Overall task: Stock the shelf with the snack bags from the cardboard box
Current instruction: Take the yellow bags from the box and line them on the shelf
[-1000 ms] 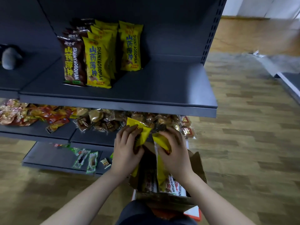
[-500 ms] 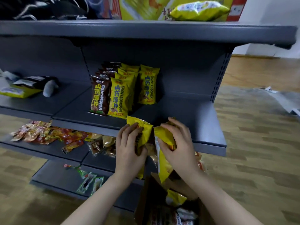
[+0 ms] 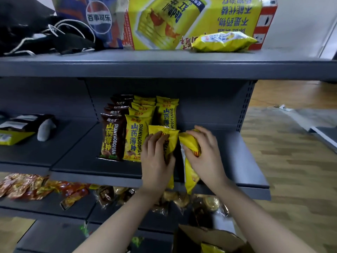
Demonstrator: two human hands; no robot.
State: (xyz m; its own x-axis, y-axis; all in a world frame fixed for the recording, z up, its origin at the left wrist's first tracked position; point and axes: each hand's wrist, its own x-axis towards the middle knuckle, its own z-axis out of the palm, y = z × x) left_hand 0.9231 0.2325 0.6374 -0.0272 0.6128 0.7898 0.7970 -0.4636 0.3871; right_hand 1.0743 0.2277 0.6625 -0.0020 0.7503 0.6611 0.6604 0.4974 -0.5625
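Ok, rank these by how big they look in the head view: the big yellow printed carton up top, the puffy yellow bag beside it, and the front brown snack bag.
1. Big yellow printed carton, by far.
2 and 3. Puffy yellow bag and front brown snack bag look too alike to rank.

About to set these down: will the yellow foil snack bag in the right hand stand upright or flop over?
The yellow foil snack bag in the right hand looks soft: it bends where the fingers squeeze it, so it is probably floppy. It seems light, carried by one hand. Alone it may tip; the standing yellow bags on the grey metal shelf lean in rows.
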